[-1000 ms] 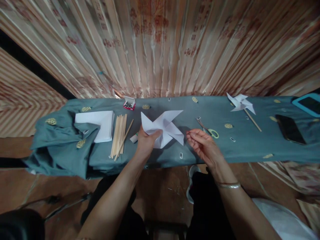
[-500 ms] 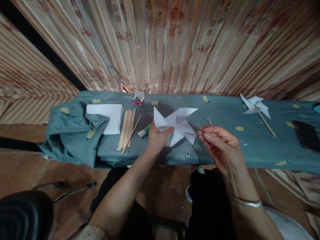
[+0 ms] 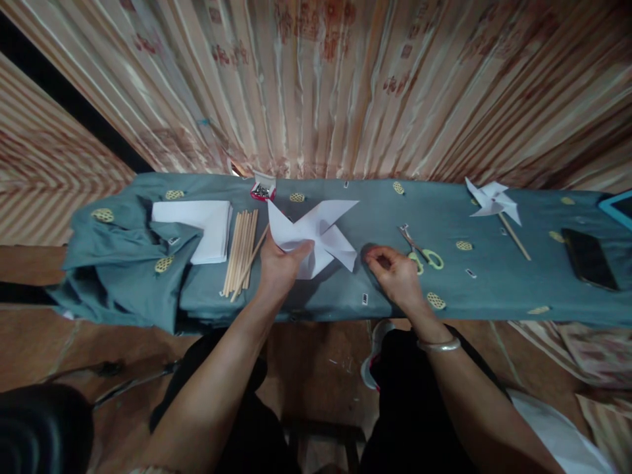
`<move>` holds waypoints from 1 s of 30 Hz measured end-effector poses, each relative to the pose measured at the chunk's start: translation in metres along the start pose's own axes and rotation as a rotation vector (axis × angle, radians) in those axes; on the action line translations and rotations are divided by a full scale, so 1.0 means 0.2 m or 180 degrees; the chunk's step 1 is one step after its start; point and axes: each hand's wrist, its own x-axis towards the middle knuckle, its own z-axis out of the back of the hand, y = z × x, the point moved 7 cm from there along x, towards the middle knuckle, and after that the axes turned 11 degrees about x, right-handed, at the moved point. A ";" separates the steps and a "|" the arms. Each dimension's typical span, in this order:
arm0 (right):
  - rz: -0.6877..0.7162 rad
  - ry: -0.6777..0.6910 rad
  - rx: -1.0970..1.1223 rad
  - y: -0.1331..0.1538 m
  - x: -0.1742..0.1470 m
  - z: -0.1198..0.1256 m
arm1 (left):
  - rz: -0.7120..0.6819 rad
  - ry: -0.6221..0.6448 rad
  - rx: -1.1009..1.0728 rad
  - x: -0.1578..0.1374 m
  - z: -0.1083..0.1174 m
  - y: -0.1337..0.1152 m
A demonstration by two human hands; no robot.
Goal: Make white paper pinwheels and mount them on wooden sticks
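We pinch the pinwheel (image 3: pixel 323 241) in our left hand (image 3: pixel 279 267), apparently securing its folds; the next move likely needs a steady centre. Whether our right hand (image 3: pixel 397 274) grips anything, we cannot tell.

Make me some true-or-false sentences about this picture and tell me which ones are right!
1. The left hand holds a pinwheel. True.
2. The right hand holds the scissors. False: the scissors lie on the cloth beside it.
3. The other pinwheel has a stick. True.
4. The box is shut. False: it's open.
5. The phone is left of the box. False: it's far to the right.
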 end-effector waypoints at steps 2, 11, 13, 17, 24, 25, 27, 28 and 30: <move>0.0381 0.0191 -0.0410 0.05 -0.03 -0.02 | 0.0011 0.0010 0.0013 0.00 0.00 0.01; 0.0755 0.0387 -0.0485 0.06 -0.13 0.03 | -0.0114 0.0056 0.0019 0.00 0.00 -0.01; 0.0532 0.0103 -0.0398 0.03 -0.11 0.10 | -0.0133 0.0065 0.0023 0.00 -0.01 -0.01; 0.0207 -0.0136 -0.0511 -0.01 -0.08 0.13 | -0.0132 0.0026 0.0050 0.00 -0.02 0.00; 0.0824 0.0311 -0.1194 0.07 -0.08 -0.03 | -0.0138 0.0121 0.0100 0.00 -0.06 0.00; 0.0913 0.0370 -0.1312 0.08 -0.08 -0.04 | -0.0134 0.0133 0.0102 0.00 -0.06 0.00; 0.1038 0.0466 -0.1504 0.10 -0.08 -0.06 | -0.0125 0.0157 0.0081 0.00 -0.07 0.00; 0.1080 0.0500 -0.1577 0.10 -0.09 -0.06 | -0.0121 0.0168 0.0063 0.00 -0.07 0.00; 0.1143 0.0567 -0.1675 0.11 -0.10 -0.07 | -0.0122 0.0189 0.0035 -0.01 -0.07 0.00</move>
